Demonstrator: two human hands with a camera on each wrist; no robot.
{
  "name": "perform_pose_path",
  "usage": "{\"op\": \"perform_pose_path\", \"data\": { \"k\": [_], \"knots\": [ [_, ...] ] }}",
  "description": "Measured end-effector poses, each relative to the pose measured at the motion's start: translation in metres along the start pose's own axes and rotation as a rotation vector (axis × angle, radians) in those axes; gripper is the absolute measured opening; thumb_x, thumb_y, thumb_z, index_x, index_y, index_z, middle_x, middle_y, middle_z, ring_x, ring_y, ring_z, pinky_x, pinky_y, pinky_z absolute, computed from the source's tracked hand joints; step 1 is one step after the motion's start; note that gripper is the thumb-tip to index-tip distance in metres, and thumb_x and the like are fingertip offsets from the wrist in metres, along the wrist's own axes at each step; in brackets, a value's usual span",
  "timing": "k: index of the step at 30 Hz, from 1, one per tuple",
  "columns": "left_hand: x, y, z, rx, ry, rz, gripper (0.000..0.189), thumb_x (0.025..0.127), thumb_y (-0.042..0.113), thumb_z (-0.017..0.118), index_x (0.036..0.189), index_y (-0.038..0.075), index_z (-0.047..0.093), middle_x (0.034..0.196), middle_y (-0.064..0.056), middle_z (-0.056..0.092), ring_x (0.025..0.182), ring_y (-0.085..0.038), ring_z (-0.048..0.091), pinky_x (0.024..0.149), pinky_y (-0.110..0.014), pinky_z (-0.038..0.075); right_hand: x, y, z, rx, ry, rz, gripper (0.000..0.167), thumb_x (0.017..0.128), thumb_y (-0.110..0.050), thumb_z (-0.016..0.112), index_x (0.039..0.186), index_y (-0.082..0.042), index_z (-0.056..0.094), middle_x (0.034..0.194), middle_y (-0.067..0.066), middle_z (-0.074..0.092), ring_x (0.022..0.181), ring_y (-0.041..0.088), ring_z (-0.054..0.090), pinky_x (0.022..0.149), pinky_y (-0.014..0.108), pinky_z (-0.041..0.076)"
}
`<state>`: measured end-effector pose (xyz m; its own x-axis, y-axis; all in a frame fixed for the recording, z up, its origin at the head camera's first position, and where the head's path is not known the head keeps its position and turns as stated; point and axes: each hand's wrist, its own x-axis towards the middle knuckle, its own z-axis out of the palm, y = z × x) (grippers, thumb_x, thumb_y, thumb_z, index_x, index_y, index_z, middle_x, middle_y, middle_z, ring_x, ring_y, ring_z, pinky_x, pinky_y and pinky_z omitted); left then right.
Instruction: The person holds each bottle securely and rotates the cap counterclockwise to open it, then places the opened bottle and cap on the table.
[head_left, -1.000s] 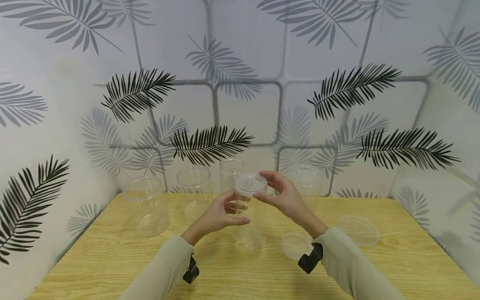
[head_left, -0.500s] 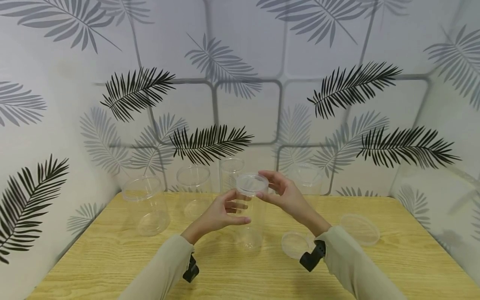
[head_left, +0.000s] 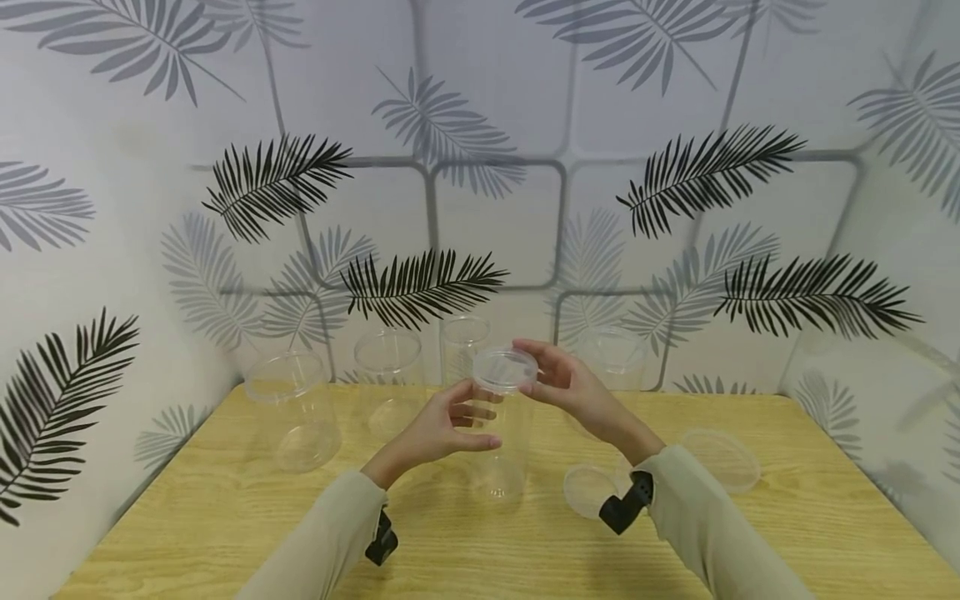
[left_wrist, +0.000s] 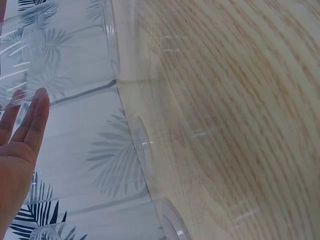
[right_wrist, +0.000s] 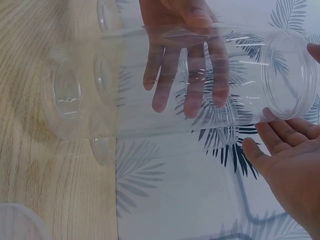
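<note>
A tall clear plastic jar (head_left: 504, 450) stands upright near the table's middle, with a clear round lid (head_left: 506, 369) on its mouth. My left hand (head_left: 435, 427) holds the jar's left side, fingers behind it and thumb in front; the right wrist view shows those fingers through the clear wall. At the top, my right hand (head_left: 573, 393) grips the lid's rim, thumb at the near right side and fingers at the far side. From the left wrist, my left hand's fingers (left_wrist: 37, 117) show against the clear wall.
Several clear jars line the back, among them a wide jar (head_left: 303, 417) at left, another (head_left: 388, 379) beside it and one (head_left: 613, 362) at right. A small lid (head_left: 588, 490) and a larger lid (head_left: 722, 461) lie on the wooden table (head_left: 465, 558). A patterned wall rises behind.
My right thumb has slid a little to the right along the lid's rim, and the right wrist has shifted slightly right. The left hand and jar stay in place.
</note>
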<state>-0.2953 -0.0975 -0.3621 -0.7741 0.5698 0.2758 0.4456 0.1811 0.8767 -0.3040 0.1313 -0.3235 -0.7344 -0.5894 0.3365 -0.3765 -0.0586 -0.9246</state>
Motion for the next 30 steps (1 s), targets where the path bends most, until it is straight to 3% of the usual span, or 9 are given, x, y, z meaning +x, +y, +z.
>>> {"op": "perform_pose_path", "data": {
  "k": [5,10,14,19,24,30],
  "knots": [
    [0.005,-0.018,-0.002,0.01,0.01,0.0,0.063,0.077,0.019,0.074,0.13,0.021,0.042,0.126,-0.006,0.053,0.111,-0.024,0.056,0.095,-0.04,0.046,0.001,-0.002,0.003,-0.013,0.039,0.012,0.065,0.087,-0.02,0.063,0.14,-0.004,0.029,0.143,0.017,0.034,0.122,0.021,0.045,0.093,0.028,0.047],
    [0.005,-0.02,-0.003,0.024,0.018,0.0,0.064,0.076,0.022,0.075,0.13,0.023,0.042,0.125,-0.003,0.054,0.11,-0.022,0.057,0.094,-0.04,0.047,0.0,-0.002,0.008,-0.111,0.133,0.046,0.067,0.082,-0.02,0.068,0.138,-0.007,0.033,0.141,0.014,0.038,0.128,0.035,0.037,0.096,0.039,0.046],
    [0.004,-0.021,-0.003,0.034,0.023,0.0,0.063,0.075,0.026,0.075,0.13,0.025,0.042,0.124,-0.001,0.054,0.11,-0.02,0.057,0.094,-0.039,0.047,0.001,-0.002,0.011,-0.189,0.201,0.055,0.064,0.081,-0.02,0.07,0.135,-0.009,0.038,0.136,0.012,0.044,0.13,0.035,0.036,0.097,0.048,0.043],
    [0.004,-0.022,-0.003,0.026,0.024,0.008,0.063,0.076,0.025,0.075,0.13,0.026,0.041,0.125,-0.002,0.054,0.11,-0.021,0.057,0.094,-0.04,0.047,0.001,-0.001,0.013,-0.216,0.243,0.049,0.058,0.081,-0.02,0.07,0.131,-0.009,0.042,0.13,0.012,0.049,0.126,0.032,0.041,0.096,0.048,0.044],
    [0.005,-0.022,-0.001,0.024,0.02,0.011,0.064,0.076,0.024,0.075,0.13,0.024,0.042,0.126,-0.005,0.053,0.109,-0.021,0.058,0.094,-0.039,0.047,0.0,0.001,0.011,-0.199,0.21,0.036,0.058,0.083,-0.021,0.068,0.132,-0.005,0.041,0.13,0.013,0.048,0.126,0.033,0.042,0.094,0.044,0.046],
    [0.005,-0.023,0.0,0.019,0.015,0.003,0.062,0.076,0.023,0.075,0.129,0.023,0.043,0.125,-0.006,0.053,0.109,-0.024,0.057,0.093,-0.037,0.048,-0.001,0.004,0.001,-0.084,0.051,0.019,0.059,0.089,-0.018,0.06,0.138,-0.004,0.033,0.136,0.017,0.041,0.123,0.026,0.045,0.095,0.034,0.046]
  ]
}}
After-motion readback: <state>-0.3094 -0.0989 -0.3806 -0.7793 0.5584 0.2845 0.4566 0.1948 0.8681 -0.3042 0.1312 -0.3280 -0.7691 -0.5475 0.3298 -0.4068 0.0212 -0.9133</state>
